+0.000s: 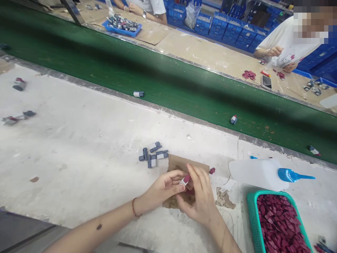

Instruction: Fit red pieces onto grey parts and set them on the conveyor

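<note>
My left hand pinches a small grey-and-white plastic part with a maroon piece at its upper end. Beside it, my right hand has its fingers stretched out and its thumb apart, the fingertips close to the maroon end; whether they touch it I cannot tell. Both hands are over a stained piece of brown cardboard, and something maroon on it is partly hidden by my right hand. Several blue-grey parts lie left of the cardboard. A small maroon piece sits by its right edge.
A green basket of maroon pieces stands at the right, below a white bottle with a blue nozzle lying down. Beyond the white table runs a green conveyor belt carrying several parts. Two people sit across, near a blue tray.
</note>
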`<state>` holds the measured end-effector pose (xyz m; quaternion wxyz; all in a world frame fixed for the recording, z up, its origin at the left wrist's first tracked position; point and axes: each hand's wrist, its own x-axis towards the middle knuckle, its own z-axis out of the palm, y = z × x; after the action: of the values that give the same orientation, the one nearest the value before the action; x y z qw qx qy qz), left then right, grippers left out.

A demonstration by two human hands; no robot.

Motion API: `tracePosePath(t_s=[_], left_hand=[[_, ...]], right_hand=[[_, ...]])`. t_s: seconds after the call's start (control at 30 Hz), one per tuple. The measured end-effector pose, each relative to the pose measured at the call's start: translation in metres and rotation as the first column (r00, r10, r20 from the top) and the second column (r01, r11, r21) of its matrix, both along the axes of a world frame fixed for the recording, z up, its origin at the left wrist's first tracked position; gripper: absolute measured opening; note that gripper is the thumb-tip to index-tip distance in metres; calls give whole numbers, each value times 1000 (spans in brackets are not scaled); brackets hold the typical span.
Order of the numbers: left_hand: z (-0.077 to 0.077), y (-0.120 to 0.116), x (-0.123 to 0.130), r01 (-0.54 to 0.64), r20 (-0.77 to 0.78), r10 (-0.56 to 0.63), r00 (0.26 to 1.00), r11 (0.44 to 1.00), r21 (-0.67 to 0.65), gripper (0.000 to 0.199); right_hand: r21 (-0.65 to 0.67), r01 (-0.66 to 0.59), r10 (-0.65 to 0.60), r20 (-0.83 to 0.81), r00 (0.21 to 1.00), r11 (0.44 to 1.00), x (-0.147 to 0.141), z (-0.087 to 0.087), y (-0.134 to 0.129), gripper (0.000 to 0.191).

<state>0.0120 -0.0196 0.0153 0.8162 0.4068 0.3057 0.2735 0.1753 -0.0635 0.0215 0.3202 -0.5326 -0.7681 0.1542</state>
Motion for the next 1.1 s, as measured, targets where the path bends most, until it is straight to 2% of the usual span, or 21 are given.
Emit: tracePosePath(t_s=[0.1, 0.23, 0.37, 0.43, 0.5, 0.57, 0.6, 0.67, 0.73, 0.77, 0.83, 0.9, 0.97, 1.0, 1.07, 1.1], left_hand=[[0, 0, 0, 25, 33, -22, 999, 997, -72, 45], [-3, -1, 0, 23, 25, -20, 999, 993, -115, 46], [-2, -1, 3, 19, 2, -19, 1000, 996, -90, 45], [0, 1, 4, 51, -19, -53, 998, 996, -73, 46], [5, 8, 6, 105, -69, -106, 992, 994, -24, 47], [11, 23, 6, 137, -161, -118, 980, 984, 110, 44], [13, 35, 7, 128, -217, -82, 973, 970, 205, 40], [16, 67, 7, 66, -312, 69, 948, 913, 402, 33], [14, 110, 8, -35, -350, 273, 896, 829, 558, 31], [11, 132, 9, -57, -384, 356, 852, 791, 609, 31], [5, 174, 13, -25, -497, 500, 710, 723, 691, 34], [-1, 207, 14, 7, -545, 572, 613, 686, 728, 39], [-5, 225, 12, 91, -546, 614, 570, 613, 785, 42], [-5, 230, 9, 148, -548, 635, 545, 571, 808, 42], [-5, 231, 0, 254, -564, 676, 474, 508, 823, 40], [-4, 230, -6, 286, -577, 692, 435, 502, 817, 40]], right_hand=[[24, -27, 25, 82, 996, 999, -2, 0, 2, 70], [110, -10, 1, 76, 997, 994, -1, 0, 3, 49], [157, 3, -15, 75, 997, 988, 2, -1, 3, 45], [132, 16, -27, 89, 996, 991, 4, -1, 3, 46], [79, 43, -51, 110, 993, 996, 6, 0, 1, 54], [30, 92, -95, 130, 987, 995, 8, 2, -5, 66], [12, 125, -125, 134, 983, 992, 11, 3, -10, 70], [-20, 194, -190, 128, 973, 981, 18, 8, -23, 66], [-42, 250, -244, 116, 963, 967, 31, 15, -40, 45], [-43, 285, -278, 114, 954, 958, 40, 19, -50, 34], [-15, 397, -392, 130, 911, 918, 63, 27, -70, 22], [42, 553, -550, 193, 813, 832, 92, 33, -90, 20], [56, 664, -642, 326, 694, 746, 120, 34, -107, 22], [46, 686, -642, 402, 653, 726, 132, 34, -114, 24], [-8, 686, -582, 522, 624, 728, 151, 31, -121, 29], [-39, 677, -544, 563, 622, 735, 157, 29, -122, 32]])
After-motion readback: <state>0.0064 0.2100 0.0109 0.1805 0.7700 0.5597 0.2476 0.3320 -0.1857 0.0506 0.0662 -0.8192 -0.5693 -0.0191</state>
